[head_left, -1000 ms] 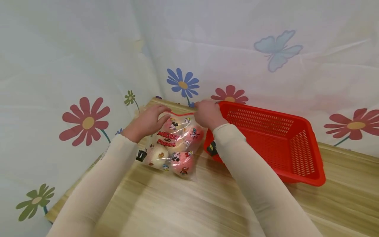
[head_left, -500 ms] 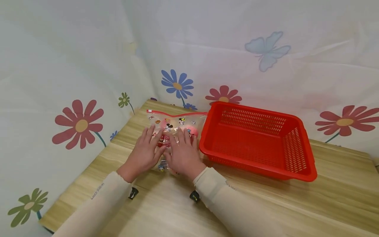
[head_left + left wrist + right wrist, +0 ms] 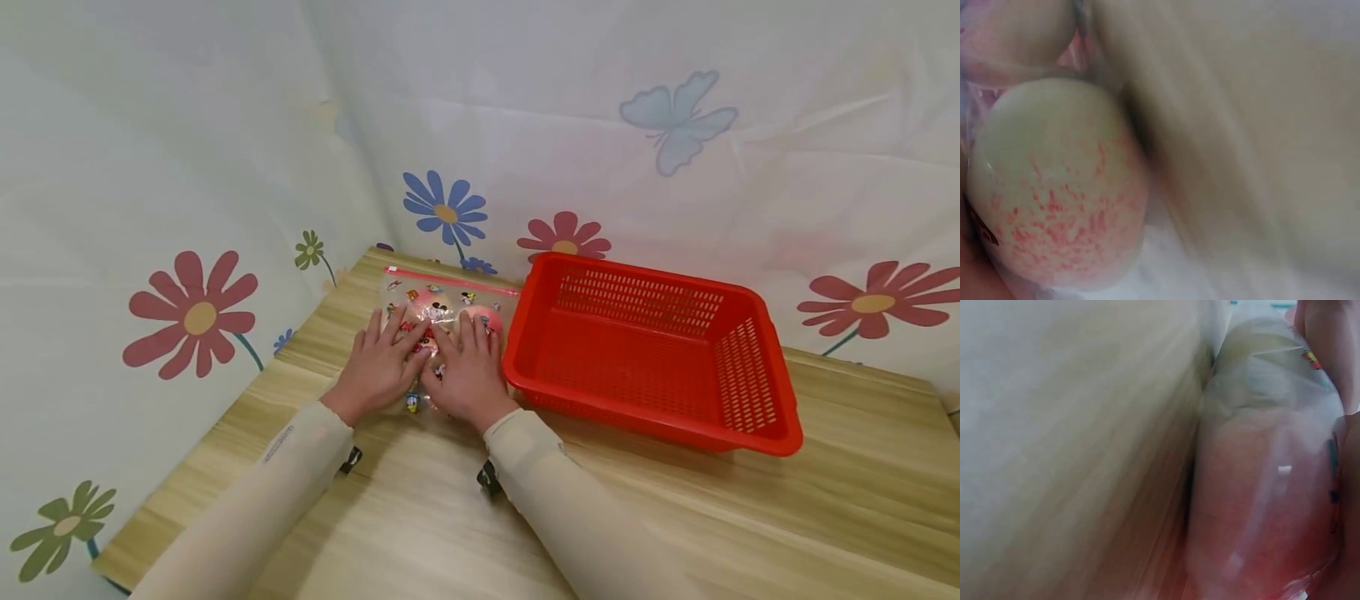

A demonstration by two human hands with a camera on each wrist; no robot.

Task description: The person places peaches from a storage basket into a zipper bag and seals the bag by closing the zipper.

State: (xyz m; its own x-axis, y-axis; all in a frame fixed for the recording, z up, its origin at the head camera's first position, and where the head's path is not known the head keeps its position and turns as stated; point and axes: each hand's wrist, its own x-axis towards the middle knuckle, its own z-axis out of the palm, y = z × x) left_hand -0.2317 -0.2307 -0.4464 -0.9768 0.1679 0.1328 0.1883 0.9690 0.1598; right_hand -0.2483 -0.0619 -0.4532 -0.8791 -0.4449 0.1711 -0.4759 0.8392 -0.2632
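A clear zip bag (image 3: 405, 292) with cartoon prints and a red zip strip lies flat on the wooden table, its zip edge facing the back wall. Inside it are several round, peach-like fruits; a pale one with pink streaks (image 3: 1060, 187) fills the left wrist view, and a pinker one (image 3: 1266, 494) shows through the film in the right wrist view. My left hand (image 3: 375, 371) rests on the bag's left half with fingers spread. Beside it my right hand (image 3: 468, 375) lies palm down on the right half, fingers stretched out. Both hands cover the bag's middle.
A red plastic basket (image 3: 630, 350) with slotted walls stands right of the bag, close to its edge. The wooden table (image 3: 420, 533) meets flower-printed cloth walls (image 3: 525, 125) at the back and left. Dark wrist gear (image 3: 490, 479) hangs under the right sleeve.
Both hands have left the bag's zip edge and come down flat onto its middle. The bag, held up at its top edge earlier, now lies on the table.
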